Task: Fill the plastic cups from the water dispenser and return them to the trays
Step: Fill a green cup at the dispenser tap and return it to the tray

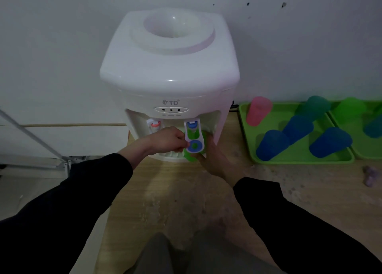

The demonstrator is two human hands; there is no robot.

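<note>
Head view: a white water dispenser (169, 67) stands on a wooden surface. A green cup (189, 157) stands upright under the right spout, long axis vertical, mouth up, partly hidden by the blue tap lever (194, 145). The right hand (213, 160) wraps its fingers round the cup's right side. The left hand (167, 139), fingers curled, pinches the lever's left edge. Pink and blue cups sit on a green tray (299, 161) to the right

One dispenser (169, 67), two trays (299, 161), perhaps eight cups (258, 110), the farthest blurred.
</note>
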